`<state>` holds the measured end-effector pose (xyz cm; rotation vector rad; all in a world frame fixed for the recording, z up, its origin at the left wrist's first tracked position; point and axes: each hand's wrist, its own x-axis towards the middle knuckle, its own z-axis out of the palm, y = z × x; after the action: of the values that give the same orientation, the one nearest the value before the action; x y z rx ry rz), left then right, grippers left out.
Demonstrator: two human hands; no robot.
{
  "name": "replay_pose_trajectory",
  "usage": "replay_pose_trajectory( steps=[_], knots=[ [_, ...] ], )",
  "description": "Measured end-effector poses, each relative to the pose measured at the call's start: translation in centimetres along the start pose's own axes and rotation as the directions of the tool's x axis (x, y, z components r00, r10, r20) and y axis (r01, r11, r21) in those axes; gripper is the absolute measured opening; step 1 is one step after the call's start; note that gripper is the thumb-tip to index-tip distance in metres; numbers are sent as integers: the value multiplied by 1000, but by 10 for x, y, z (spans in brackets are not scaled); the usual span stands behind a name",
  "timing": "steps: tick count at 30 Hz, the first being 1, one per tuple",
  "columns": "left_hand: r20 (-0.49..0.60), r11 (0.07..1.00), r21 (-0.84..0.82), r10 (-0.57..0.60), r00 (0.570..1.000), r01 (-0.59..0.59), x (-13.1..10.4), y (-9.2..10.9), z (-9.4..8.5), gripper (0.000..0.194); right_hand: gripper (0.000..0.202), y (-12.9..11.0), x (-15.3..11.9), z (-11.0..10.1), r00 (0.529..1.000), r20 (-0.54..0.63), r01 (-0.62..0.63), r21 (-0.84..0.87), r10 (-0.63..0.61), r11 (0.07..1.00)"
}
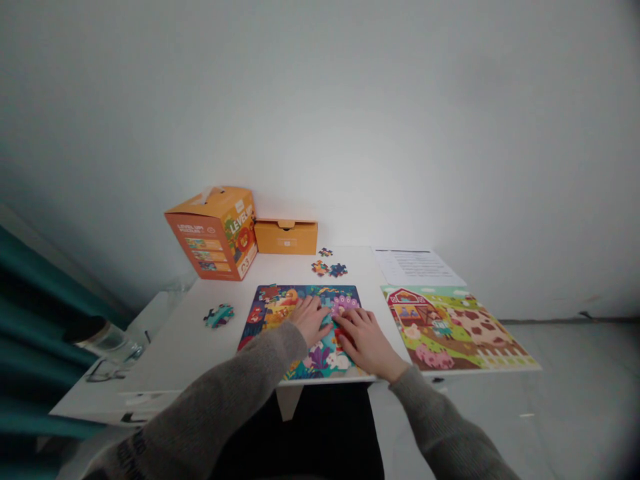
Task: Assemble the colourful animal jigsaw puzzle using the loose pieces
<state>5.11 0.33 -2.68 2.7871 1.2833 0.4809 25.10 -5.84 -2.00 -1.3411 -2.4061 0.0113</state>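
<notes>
A: Where is the puzzle point(317, 360) lying, and what are the hands doing?

B: It is lying at the front edge of the table point(165, 347). The left hand point(309, 319) is resting on it, fingers slightly spread. The right hand point(367, 339) is touching its right half, thumb standing apart; whether it is pinching anything, I cannot tell.

A: What is remaining?

B: The picture is appearing largely filled. Left-side pieces point(219, 316) and rear pieces point(338, 270) are lying off it, apparently unplaced.

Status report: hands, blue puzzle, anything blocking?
Left hand and right hand on the blue puzzle. Left sleeve covers part of it. Loose pieces to its left.
</notes>
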Motion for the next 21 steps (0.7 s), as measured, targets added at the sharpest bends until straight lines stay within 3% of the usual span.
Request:
replay_pose_trajectory(
  steps=[9, 21],
  knots=[
    [-20, 996, -81, -31, 999, 29, -4, 1, 5, 34, 39, 0, 1, 0, 1000, 16, 2, -9, -2, 1000],
    [-74, 986, -142, -95, 993, 84, -7, 3, 13, 25, 44, 3, -2, 7, 997, 27, -64, -44, 66, 997]
  ],
)
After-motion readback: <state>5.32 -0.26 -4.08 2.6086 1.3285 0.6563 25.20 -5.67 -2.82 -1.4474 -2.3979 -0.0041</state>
